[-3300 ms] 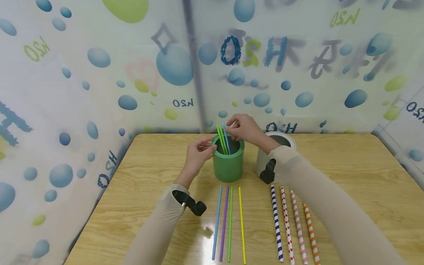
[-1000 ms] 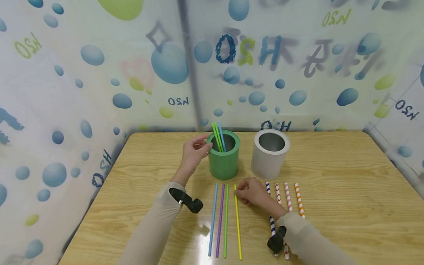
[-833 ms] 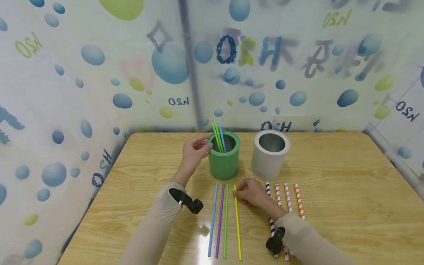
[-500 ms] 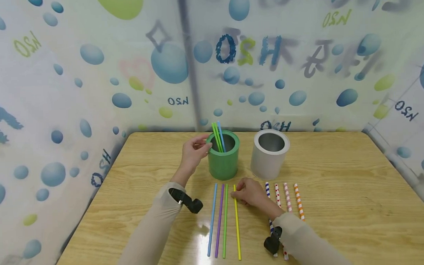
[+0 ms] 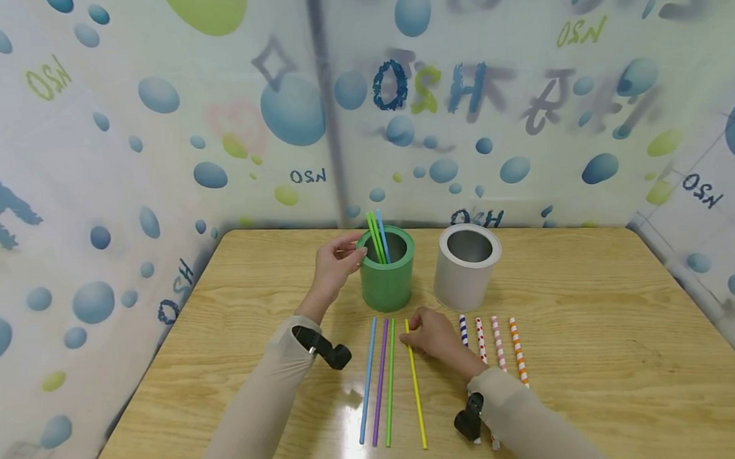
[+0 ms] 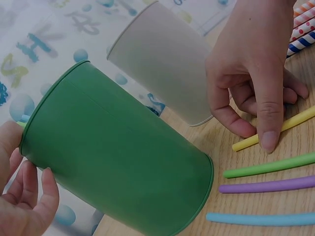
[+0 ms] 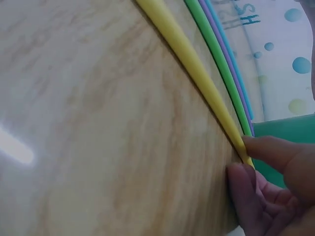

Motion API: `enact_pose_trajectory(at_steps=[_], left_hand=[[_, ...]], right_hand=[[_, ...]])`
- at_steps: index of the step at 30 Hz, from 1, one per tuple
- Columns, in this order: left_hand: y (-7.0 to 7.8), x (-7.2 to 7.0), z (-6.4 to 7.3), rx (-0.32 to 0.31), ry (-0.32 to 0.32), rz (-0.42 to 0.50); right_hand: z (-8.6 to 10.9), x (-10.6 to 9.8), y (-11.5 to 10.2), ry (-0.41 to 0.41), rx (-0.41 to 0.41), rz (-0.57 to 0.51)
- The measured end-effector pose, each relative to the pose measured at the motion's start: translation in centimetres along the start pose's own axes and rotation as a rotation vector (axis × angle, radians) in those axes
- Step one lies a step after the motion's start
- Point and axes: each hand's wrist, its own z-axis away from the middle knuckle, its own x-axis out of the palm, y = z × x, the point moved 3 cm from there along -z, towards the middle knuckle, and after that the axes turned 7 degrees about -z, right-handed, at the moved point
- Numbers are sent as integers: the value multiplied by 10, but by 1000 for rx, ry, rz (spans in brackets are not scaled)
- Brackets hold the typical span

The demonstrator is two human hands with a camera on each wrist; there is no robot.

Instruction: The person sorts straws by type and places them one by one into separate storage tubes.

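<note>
My left hand (image 5: 337, 263) grips the left rim of a green round pot (image 5: 386, 286), thumb and fingers at its edge; the left wrist view also shows the fingers along its side. Two green straws and a blue straw (image 5: 382, 237) lean upright inside. My right hand (image 5: 433, 334) pinches the far end of a yellow straw (image 5: 417, 396) lying on the table, thumb and index finger around it in the right wrist view (image 7: 209, 93). Left of it lie a green straw (image 5: 390, 384), a purple straw (image 5: 380, 384) and a blue straw (image 5: 367, 385), roughly side by side.
A white round pot (image 5: 464, 283) stands right of the green one, nothing showing inside it. Several patterned paper straws, including an orange-striped straw (image 5: 518, 349), lie at the right, partly covered by my right forearm. A printed wall sheet (image 5: 365, 155) rises behind the wooden table (image 5: 602, 329).
My right hand has come down from above the green pot to the yellow straw, and that straw's near end has just swung slightly right. My left hand stays at the rim.
</note>
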Motion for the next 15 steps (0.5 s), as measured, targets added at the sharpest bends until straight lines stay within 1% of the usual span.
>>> enact_pose_trajectory(at_steps=[2,5,9,15], left_hand=[[-6,0,-4,6,3,-1],[-9,0,-5,9,12,-15],[-10,1,-5,5,21,-35],[-10,1,-5,5,27,-37]], right_hand=[[0,0,0,-20,32,-34],[0,0,-1,-41,53,-55],[0,-2,-2,-50,56,-32],[-1,-3,-4,-68,71,-19]])
